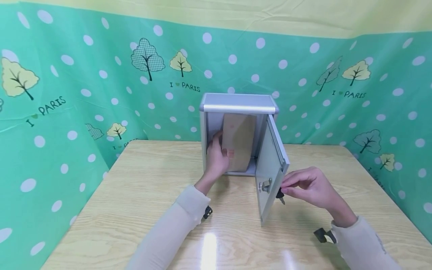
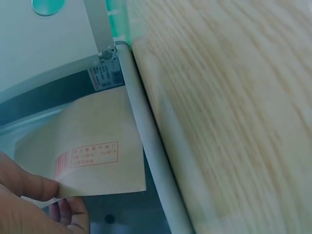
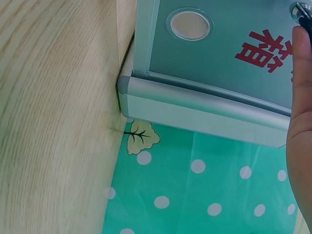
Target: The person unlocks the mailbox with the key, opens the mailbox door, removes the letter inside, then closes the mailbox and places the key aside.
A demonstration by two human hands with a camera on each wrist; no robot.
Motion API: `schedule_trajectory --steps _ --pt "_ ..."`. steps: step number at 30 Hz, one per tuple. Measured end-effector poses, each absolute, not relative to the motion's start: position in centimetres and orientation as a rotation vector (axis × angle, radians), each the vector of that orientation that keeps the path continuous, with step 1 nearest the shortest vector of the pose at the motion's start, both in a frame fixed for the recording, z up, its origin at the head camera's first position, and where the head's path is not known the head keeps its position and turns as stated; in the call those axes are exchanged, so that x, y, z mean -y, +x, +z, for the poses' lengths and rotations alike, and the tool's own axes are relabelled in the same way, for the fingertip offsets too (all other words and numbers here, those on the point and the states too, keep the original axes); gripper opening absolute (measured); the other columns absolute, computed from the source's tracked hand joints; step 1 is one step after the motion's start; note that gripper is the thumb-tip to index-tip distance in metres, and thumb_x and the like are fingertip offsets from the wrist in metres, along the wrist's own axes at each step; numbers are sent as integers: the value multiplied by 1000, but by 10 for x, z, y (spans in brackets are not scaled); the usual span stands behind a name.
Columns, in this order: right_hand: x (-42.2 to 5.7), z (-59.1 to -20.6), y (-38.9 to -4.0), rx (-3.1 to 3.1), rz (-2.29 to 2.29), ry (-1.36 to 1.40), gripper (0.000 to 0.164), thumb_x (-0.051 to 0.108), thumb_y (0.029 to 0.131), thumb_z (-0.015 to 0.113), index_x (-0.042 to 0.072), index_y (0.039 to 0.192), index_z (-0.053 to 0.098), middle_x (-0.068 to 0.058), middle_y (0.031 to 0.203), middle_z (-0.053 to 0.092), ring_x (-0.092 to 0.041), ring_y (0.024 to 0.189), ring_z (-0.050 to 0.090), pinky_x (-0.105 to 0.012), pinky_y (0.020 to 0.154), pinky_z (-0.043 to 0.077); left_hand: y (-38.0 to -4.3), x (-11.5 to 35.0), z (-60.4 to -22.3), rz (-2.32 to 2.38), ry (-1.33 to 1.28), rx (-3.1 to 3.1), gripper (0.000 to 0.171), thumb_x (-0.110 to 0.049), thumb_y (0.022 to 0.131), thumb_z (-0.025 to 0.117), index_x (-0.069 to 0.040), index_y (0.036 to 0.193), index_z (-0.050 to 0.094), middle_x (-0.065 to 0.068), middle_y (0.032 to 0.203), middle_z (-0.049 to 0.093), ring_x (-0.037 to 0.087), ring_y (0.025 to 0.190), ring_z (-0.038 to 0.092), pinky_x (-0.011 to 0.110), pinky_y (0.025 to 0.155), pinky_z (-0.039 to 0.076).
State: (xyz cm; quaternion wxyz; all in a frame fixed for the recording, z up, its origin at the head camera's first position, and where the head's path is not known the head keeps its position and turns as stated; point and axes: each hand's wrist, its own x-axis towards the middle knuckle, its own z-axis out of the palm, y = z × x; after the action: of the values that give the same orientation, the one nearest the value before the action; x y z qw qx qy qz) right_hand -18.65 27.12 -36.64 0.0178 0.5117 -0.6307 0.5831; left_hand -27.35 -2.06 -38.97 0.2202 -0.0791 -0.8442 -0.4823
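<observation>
Head view: a grey metal box (image 1: 239, 100) stands toward the far side of a wood-grain table (image 1: 152, 172), its door (image 1: 270, 150) swung out on the right. A brown envelope (image 1: 239, 138) stands inside the box. The left hand (image 1: 217, 155) reaches in and grips the envelope's left edge. The right hand (image 1: 308, 185) is at the door's outer face — thumb and fingers nearly closed, pinching a black-headed key (image 1: 279, 194). Green dotted cloth (image 1: 168, 112) hangs behind.

Left wrist view: the thumb lies across the envelope beside red print (image 2: 95, 155), other fingers curled behind.

Right wrist view: the door shows a round window (image 3: 190, 25), red characters (image 3: 261, 54) and a lock (image 3: 295, 13) — the fingertips there are partly cut off.
</observation>
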Motion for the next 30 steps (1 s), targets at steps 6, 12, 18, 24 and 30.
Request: schedule_trajectory --steps 6,12,18,24,30 --pt "-272 -367 -185 1981 1797 1562 46 -38 73 59 -7 104 75 -12 112 76 -20 104 74 -28 77 65 -267 23 -384 -1305 -291 2294 64 15 90 57 -7 149 44 15 102 62 28 89 62 43 75 56" --pt "-273 -367 -185 1998 1790 1541 46 -37 73 59 -7 104 76 -12 112 76 -20 103 74 -27 75 65 -260 25 -381 -1278 -326 2284 62 15 90 59 -8 146 46 13 98 60 27 88 59 41 75 55" --pt "-274 -368 -185 2009 1776 1534 45 -37 74 59 -7 104 76 -12 112 76 -20 103 74 -26 71 64 -253 28 -380 -1227 -351 2283 62 15 88 62 -12 142 50 10 93 59 25 83 57 38 71 53" --pt "-274 -367 -184 2019 1772 1518 45 -36 74 60 -6 104 76 -12 112 76 -20 103 74 -26 72 65 -245 32 -372 -1178 -413 2291 63 14 90 64 -16 143 49 9 95 57 24 81 56 35 68 54" --pt "-274 -367 -184 2000 1783 1533 44 -37 73 59 -9 103 75 -13 113 76 -20 103 74 -25 70 64 -238 39 -365 -1181 -455 2283 61 11 93 65 -18 144 49 10 99 59 22 82 61 31 70 59"
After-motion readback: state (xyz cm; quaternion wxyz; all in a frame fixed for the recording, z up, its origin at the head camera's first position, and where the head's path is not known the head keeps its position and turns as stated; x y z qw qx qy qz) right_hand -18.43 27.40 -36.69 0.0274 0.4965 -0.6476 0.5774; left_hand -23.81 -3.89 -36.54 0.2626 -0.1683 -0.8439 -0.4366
